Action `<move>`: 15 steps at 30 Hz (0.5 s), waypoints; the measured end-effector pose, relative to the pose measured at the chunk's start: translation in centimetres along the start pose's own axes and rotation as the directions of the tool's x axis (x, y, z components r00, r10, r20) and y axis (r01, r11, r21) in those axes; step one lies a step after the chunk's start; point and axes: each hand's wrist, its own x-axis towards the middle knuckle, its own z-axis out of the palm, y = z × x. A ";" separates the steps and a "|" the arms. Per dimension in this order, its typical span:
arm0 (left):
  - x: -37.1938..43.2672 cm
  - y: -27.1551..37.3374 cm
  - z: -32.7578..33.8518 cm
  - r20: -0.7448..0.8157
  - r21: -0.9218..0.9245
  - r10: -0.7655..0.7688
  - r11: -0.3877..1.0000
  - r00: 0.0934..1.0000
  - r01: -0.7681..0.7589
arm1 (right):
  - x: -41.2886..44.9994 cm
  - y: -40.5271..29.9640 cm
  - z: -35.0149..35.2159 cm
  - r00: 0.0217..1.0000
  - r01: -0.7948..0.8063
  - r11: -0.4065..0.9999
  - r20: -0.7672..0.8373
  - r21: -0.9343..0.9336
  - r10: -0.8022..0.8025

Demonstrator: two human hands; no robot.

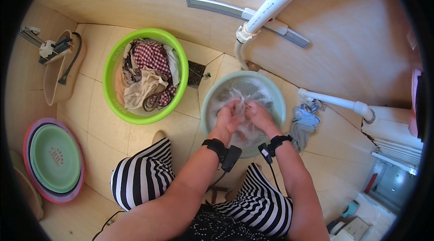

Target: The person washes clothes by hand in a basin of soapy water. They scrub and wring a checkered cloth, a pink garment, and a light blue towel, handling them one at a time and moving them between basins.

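Both hands work inside a pale blue-green plastic basin (207, 105) of cloudy, sudsy water that stands on the floor before me. My left hand (229, 115) and my right hand (258, 114) are close together, gripping a wet, whitish cloth (240, 103) between them. Part of that cloth fans out over the far side of the water, and suds hide how far it reaches below. Each wrist wears a black strap carrying a small black device with a cable.
A lime-green tub (109, 95) of clothes stands to the left, beside a floor drain (196, 74). Wet cloths (305, 122) lie right of the basin. White pipes (278, 0) run along the wall. Stacked basins (56, 156) lean at the far left.
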 end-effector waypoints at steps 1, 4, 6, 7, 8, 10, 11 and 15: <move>0.3 -0.2 0.2 0.008 -0.003 -0.015 1.000 1.000 0.015 | 0.3 1.4 -0.7 0.989 -0.136 0.989 0.050 -0.060 0.139; 0.0 -0.3 2.1 -0.350 0.051 0.013 0.999 0.937 0.005 | -0.1 3.4 0.1 0.996 -0.059 0.856 -0.032 0.514 0.089; -0.7 0.1 3.1 -0.389 -0.022 -0.100 0.995 0.916 0.099 | -2.1 -1.4 -2.1 0.984 -0.134 0.471 0.175 0.872 -0.043; -1.0 -0.1 3.9 -0.388 -0.027 -0.102 0.995 0.916 0.099 | -3.3 -2.7 -3.1 0.983 -0.135 0.475 0.176 0.869 -0.042; -1.2 -0.1 4.6 -0.248 -0.114 -0.087 0.992 0.965 0.060 | -4.3 -3.6 -3.6 0.981 -0.094 0.529 0.169 0.843 -0.095; -1.2 0.4 4.4 -0.010 -0.267 -0.111 0.958 0.994 0.104 | -6.6 -6.0 -5.0 0.968 -0.029 0.614 0.175 0.789 -0.178; -1.1 0.3 3.7 -0.015 -0.273 -0.103 0.957 0.995 0.095 | -7.3 -6.6 -4.9 0.966 -0.031 0.616 0.183 0.787 -0.185; -2.8 -0.5 8.1 -0.123 -0.111 0.101 0.987 0.987 -0.115 | -8.8 -7.0 -5.0 0.979 0.148 0.720 0.004 0.678 -0.205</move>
